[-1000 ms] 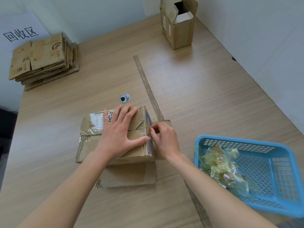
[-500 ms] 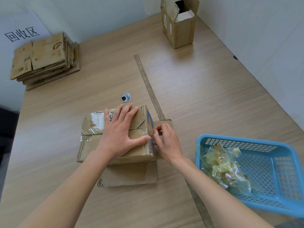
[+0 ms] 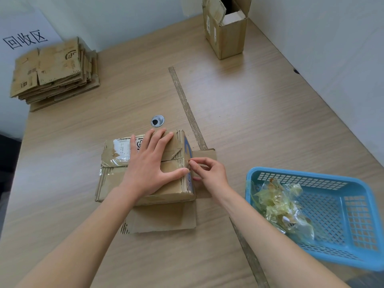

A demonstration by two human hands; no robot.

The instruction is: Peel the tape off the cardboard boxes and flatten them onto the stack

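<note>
A taped cardboard box (image 3: 116, 179) lies in the middle of the table, with loose flaps spread out under it toward me and to the right. My left hand (image 3: 151, 167) presses flat on its top, fingers spread. At the box's right edge my right hand (image 3: 209, 173) pinches the end of the clear tape (image 3: 113, 162) that runs across the top seam. The stack of flattened boxes (image 3: 54, 69) sits at the far left corner.
A blue plastic basket (image 3: 340, 223) at the right holds crumpled peeled tape (image 3: 280, 206). An upright open cardboard box (image 3: 226, 28) stands at the far edge near the wall. A round cable grommet (image 3: 157, 120) and a dark strip (image 3: 187, 104) mark the tabletop.
My right hand has shifted slightly at the box's right edge, its fingers now raised and pinching the tape end. My left hand has stayed flat on the box.
</note>
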